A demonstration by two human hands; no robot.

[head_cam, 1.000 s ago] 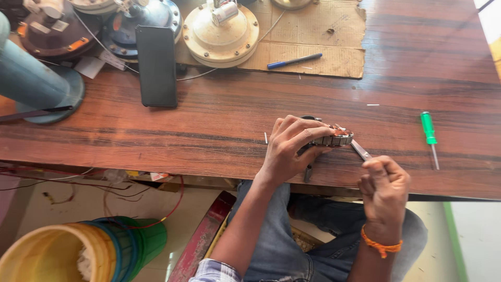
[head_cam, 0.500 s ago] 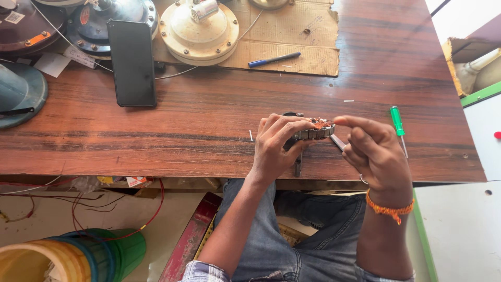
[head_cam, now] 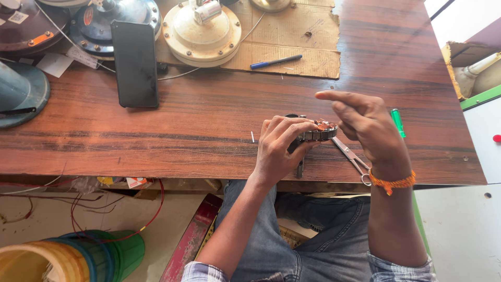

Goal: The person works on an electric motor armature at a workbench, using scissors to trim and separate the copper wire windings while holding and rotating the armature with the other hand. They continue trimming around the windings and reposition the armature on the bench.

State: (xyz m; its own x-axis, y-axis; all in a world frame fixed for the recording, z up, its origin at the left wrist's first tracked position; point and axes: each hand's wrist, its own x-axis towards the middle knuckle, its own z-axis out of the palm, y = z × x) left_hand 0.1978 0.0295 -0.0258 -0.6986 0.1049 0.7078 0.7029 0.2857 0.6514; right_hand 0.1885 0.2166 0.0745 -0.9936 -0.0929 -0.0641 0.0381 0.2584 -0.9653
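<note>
Where copper windings show, the stator (head_cam: 319, 130) looks ridged

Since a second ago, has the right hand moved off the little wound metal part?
Yes. The right hand has lifted up and away from the wound part, toward the green screwdriver; the left hand holds the part.

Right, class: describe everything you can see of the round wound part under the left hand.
The round wound part is a small disc with copper-coloured windings on top and a grey, ribbed metal edge. It lies flat on the wooden table near its front edge. The left hand grips it, hiding its left side; the right hand hovers just above, fingers pinched.
</note>
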